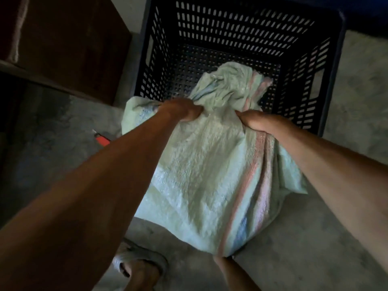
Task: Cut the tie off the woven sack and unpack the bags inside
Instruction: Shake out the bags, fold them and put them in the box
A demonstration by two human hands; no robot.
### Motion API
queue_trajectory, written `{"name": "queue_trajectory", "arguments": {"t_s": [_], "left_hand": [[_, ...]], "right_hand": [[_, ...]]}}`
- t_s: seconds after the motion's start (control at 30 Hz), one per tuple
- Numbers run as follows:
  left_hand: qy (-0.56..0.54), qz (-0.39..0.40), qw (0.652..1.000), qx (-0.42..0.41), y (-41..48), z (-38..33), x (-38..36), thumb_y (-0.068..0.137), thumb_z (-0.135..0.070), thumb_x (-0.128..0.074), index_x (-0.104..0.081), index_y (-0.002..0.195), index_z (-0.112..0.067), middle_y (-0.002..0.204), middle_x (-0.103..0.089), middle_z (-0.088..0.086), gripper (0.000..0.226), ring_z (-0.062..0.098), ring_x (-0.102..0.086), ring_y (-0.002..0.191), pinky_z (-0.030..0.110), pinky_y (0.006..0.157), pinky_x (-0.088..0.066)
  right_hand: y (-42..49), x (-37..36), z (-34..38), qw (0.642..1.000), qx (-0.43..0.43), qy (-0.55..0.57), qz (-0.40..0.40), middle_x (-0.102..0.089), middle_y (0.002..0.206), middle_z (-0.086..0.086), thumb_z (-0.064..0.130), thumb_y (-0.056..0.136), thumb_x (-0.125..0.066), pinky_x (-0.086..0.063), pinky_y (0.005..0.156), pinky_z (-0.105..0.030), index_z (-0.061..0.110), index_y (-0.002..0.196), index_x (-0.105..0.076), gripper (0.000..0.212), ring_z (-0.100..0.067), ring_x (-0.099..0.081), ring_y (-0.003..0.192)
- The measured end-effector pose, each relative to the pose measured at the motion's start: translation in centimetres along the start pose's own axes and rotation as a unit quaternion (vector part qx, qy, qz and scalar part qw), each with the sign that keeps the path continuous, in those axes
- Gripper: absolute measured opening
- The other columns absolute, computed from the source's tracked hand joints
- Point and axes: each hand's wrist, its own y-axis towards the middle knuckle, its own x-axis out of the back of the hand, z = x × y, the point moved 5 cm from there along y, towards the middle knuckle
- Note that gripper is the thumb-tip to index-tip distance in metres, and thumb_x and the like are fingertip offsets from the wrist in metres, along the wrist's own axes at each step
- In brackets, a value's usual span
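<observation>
A pale green woven sack (201,164) with a pink and blue stripe down its right side leans over the near rim of a black crate. Its gathered neck (226,85) hangs inside the crate; I cannot make out a tie there. My left hand (184,111) grips a bunch of the sack's cloth just below the neck. My right hand (254,121) clutches the cloth a little to the right, beside the stripe. The bags inside are hidden by the sack.
The black perforated plastic crate (327,85) stands on the concrete floor (304,248). A red-handled cutter (102,139) lies on the floor at the left, partly behind my left forearm. A dark wooden cabinet (69,43) fills the upper left. My sandalled foot (138,263) is at the bottom.
</observation>
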Motion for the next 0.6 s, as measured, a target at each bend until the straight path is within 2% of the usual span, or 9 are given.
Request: {"name": "queue_trajectory", "arguments": {"t_s": [0.03,0.07,0.13,0.2,0.23,0.3,0.4,0.5,0.6], "left_hand": [[-0.027,-0.097,0.994,-0.042,-1.8,0.0,0.8,0.098,-0.055,-0.037,-0.053,0.143,-0.012,0.15,-0.05,0.02,0.064,0.037,-0.046,0.137,0.044,0.115,-0.035],[-0.078,-0.196,0.973,-0.098,-4.6,0.0,1.6,0.099,-0.041,-0.043,-0.056,0.14,-0.01,0.143,-0.054,0.021,0.053,0.038,-0.047,0.133,0.043,0.112,-0.035],[-0.181,-0.355,0.903,-0.162,-11.6,1.0,2.0,0.09,-0.02,-0.054,-0.057,0.134,-0.005,0.133,-0.058,0.019,0.047,0.037,-0.051,0.125,0.045,0.11,-0.037],[-0.248,-0.421,0.863,-0.124,-17.2,4.0,-0.4,0.083,-0.013,-0.058,-0.058,0.129,-0.003,0.126,-0.061,0.017,0.047,0.035,-0.054,0.119,0.044,0.106,-0.041],[-0.273,-0.414,0.864,-0.084,-19.5,5.8,-2.6,0.083,-0.011,-0.059,-0.058,0.127,-0.002,0.123,-0.062,0.018,0.045,0.035,-0.054,0.116,0.044,0.102,-0.044],[-0.312,-0.339,0.887,0.009,-23.7,9.5,-7.9,0.083,-0.011,-0.06,-0.057,0.127,-0.003,0.12,-0.063,0.02,0.045,0.037,-0.056,0.113,0.048,0.093,-0.049],[-0.298,-0.199,0.927,0.108,-28.5,14.9,-16.3,0.082,-0.017,-0.062,-0.056,0.127,-0.007,0.12,-0.063,0.024,0.046,0.043,-0.056,0.114,0.053,0.089,-0.051],[-0.248,-0.125,0.95,0.143,-30.9,18.5,-23.1,0.078,-0.014,-0.067,-0.059,0.123,-0.007,0.115,-0.063,0.029,0.046,0.048,-0.058,0.108,0.058,0.092,-0.05],[-0.217,-0.076,0.958,0.174,-29.2,21.0,-28.3,0.076,-0.001,-0.071,-0.058,0.127,-0.005,0.119,-0.059,0.034,0.053,0.052,-0.055,0.113,0.058,0.098,-0.047]], "right_hand": [[-1.6,1.0,0.7,0.995,0.037,-0.042,-0.081,-0.056,0.144,-0.022,0.053,0.103,-0.032,-0.042,0.109,-0.04,0.01,0.135,-0.06,0.061,-0.037,-0.053,0.131],[-4.0,2.4,1.5,0.978,0.084,-0.065,-0.182,-0.064,0.134,-0.02,0.043,0.102,-0.035,-0.047,0.104,-0.041,0.013,0.126,-0.067,0.05,-0.036,-0.06,0.123],[-10.3,3.9,2.6,0.924,0.155,-0.058,-0.345,-0.073,0.117,-0.008,0.032,0.093,-0.037,-0.051,0.096,-0.042,0.021,0.113,-0.073,0.043,-0.031,-0.066,0.109],[-16.3,3.0,2.6,0.899,0.179,0.022,-0.398,-0.073,0.109,-0.001,0.03,0.09,-0.04,-0.051,0.093,-0.039,0.021,0.107,-0.072,0.037,-0.024,-0.066,0.099],[-19.0,1.7,2.3,0.898,0.182,0.075,-0.394,-0.073,0.105,0.002,0.028,0.09,-0.043,-0.05,0.091,-0.033,0.021,0.105,-0.072,0.032,-0.019,-0.066,0.095],[-24.0,-2.5,0.7,0.9,0.164,0.142,-0.379,-0.074,0.099,0.003,0.02,0.091,-0.049,-0.047,0.084,-0.025,0.016,0.1,-0.072,0.025,-0.015,-0.065,0.088],[-28.4,-10.6,-3.7,0.926,0.09,0.12,-0.348,-0.075,0.091,-0.006,0.012,0.084,-0.051,-0.052,0.078,-0.034,0.014,0.093,-0.072,0.023,-0.028,-0.069,0.086],[-29.7,-19.1,-8.9,0.966,-0.006,0.059,-0.251,-0.074,0.088,-0.01,0.01,0.074,-0.052,-0.054,0.076,-0.042,0.013,0.09,-0.071,0.025,-0.037,-0.068,0.087],[-28.4,-25.0,-13.6,0.978,-0.123,0.045,-0.16,-0.073,0.1,-0.014,0.01,0.077,-0.054,-0.054,0.081,-0.045,0.009,0.1,-0.07,0.028,-0.039,-0.067,0.098]]}}
